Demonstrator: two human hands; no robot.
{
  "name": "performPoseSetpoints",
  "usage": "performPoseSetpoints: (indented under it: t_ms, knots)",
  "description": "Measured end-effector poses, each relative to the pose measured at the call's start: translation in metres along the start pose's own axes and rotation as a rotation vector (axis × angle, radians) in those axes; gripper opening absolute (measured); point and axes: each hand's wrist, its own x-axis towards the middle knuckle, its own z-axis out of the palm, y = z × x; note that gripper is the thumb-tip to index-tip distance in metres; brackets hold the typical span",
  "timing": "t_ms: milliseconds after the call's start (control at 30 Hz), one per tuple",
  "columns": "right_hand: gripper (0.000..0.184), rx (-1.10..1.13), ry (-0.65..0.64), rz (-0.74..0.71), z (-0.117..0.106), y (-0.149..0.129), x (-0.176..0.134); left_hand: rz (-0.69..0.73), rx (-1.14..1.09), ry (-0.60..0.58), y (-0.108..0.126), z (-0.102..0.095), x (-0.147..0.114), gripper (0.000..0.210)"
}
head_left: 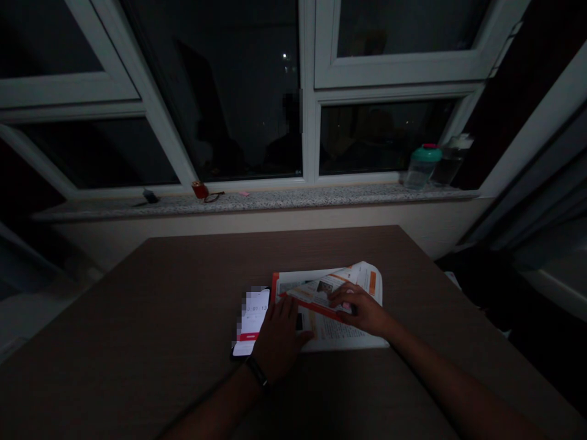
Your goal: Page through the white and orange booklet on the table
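A printed paper (pixel 330 335), like a newspaper or leaflet with red-orange strips and small pictures, lies on the table with a flap folded over at a slant. My left hand (pixel 280 333) rests flat on the paper's left side, fingers spread, a dark band on its wrist. On the folded flap, my right hand (pixel 360 310) has its fingers curled round the paper's edge. Something small and pink shows by those fingers; I cannot make out what it is. Just left of my left hand lies a phone (pixel 252 324) with a lit screen, partly covered by that hand.
The brown wooden table (pixel 160 318) reaches to a wall below a dark window. On the speckled sill (pixel 293 198) stand a green-lidded bottle (pixel 422 168), a clear bottle (pixel 452 160), a small red jar (pixel 200 189) and a small dark bottle (pixel 150 195).
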Motion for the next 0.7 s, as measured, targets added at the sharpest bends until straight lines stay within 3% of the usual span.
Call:
performPoseSetpoints:
  t_ms: [367,700]
  knots:
    - [0.023,-0.018,0.002,-0.011,0.002,0.002,0.0,0.062,-0.071,0.073,-0.007,-0.003,0.005,0.054]
    - [0.025,-0.03,0.02,0.006,0.001,0.0,-0.002,0.123,-0.111,0.034,-0.015,-0.001,0.01,0.057]
